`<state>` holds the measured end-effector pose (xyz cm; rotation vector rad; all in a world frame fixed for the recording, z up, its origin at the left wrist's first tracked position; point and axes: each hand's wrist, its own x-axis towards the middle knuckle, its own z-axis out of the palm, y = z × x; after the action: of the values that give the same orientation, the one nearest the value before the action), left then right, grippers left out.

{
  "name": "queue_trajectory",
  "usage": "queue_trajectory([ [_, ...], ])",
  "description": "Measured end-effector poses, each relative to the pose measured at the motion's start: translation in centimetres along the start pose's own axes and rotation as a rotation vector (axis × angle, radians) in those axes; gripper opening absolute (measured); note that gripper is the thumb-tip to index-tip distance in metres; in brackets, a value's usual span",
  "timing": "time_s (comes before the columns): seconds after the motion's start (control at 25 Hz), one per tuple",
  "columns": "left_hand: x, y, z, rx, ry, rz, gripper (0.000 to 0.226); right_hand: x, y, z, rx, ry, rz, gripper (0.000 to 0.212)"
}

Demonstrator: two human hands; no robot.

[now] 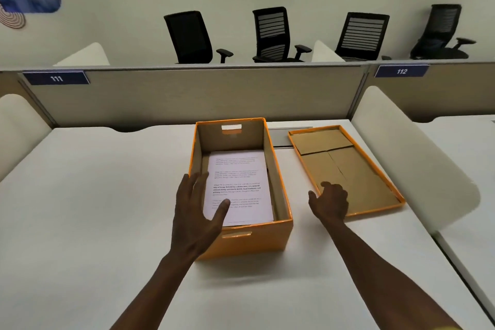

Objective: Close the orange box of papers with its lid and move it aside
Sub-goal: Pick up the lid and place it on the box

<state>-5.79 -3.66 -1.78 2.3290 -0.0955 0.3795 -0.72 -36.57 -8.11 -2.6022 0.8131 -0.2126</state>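
An open orange box [267, 238] stands in the middle of the white desk, with a stack of printed papers [241, 185] lying inside. Its orange lid [359, 177] lies upside down on the desk just to the right, brown inside facing up. My left hand [197, 211] hovers over the box's near left corner, fingers spread, holding nothing. My right hand [330, 201] is at the lid's near left edge, fingers curled over the rim; a firm grip cannot be made out.
The white desk [93, 209] is bounded by a beige partition [201, 94] at the back and rounded white dividers [407, 158] on the right and far left. Black office chairs [270, 35] stand beyond the partition.
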Motion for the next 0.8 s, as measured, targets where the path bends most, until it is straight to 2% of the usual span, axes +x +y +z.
queue_trajectory([
  [0.12, -0.4, 1.7, 1.2, -0.018, -0.025, 0.09, 0.076, 0.2, 2.5, 0.4, -0.229, -0.031, 0.02, 0.037],
  [0.2, -0.5, 2.5, 1.6, -0.025, -0.036, 0.126, 0.073, 0.4, 3.2, 0.6, -0.256, -0.032, 0.006, 0.028],
  [0.32, -0.2, 3.3, 1.9, -0.058, -0.045, 0.172, 0.069, 0.8, 3.2, 0.2, -0.104, 0.018, -0.045, 0.021],
  [0.52, 0.6, 5.5, 2.1, -0.152, -0.099, 0.163, 0.062, 0.7, 1.2, -3.1, 0.259, 0.334, -0.288, 0.008],
  [0.68, 1.4, 8.2, 3.9, -0.282, -0.207, 0.158, 0.059, 0.9, -0.1, -8.9, 0.516, 0.504, -0.235, 0.01],
  [0.8, 2.2, 10.5, 6.0, -0.46, -0.396, 0.043, 0.049, -0.6, -0.4, -13.5, 0.634, 0.56, -0.232, 0.016],
])
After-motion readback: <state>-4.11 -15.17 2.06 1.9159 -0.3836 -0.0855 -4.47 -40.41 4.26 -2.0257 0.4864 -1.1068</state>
